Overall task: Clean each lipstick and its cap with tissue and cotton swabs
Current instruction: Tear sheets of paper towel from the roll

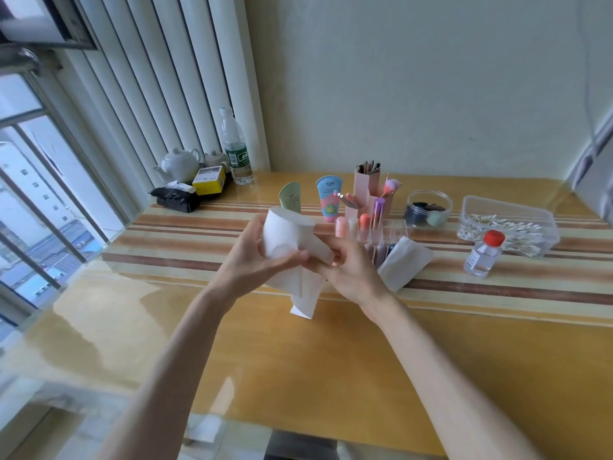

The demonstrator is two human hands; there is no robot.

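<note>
At the centre of the frame the left hand (255,257) wraps its fingers and thumb around a white tissue roll (287,235), holding it tilted above the table, while the right hand (348,270) pinches the loose end of the tissue between thumb and fingers just right of the roll. A strip of tissue (303,293) hangs down below both hands, its lower end near the tabletop. Just right of the right hand a folded tissue sheet (403,263) leans against a clear organiser (396,229); the lipsticks (363,224) stand in that organiser, pink, pale and coral caps in the back row, darker ones in front partly hidden by the hand, so their number is hard to tell. Behind them stand two cream tubes (328,199) and a pink brush holder (366,182). Toward the right of the frame sit a round clear jar (429,209), a clear box of cotton swabs (507,227) and, in front of it, a small clear bottle with a red cap (484,254). In the upper left of the table (298,360) are a white teapot (179,166), a yellow box (209,180) and a water bottle (235,147).
</note>
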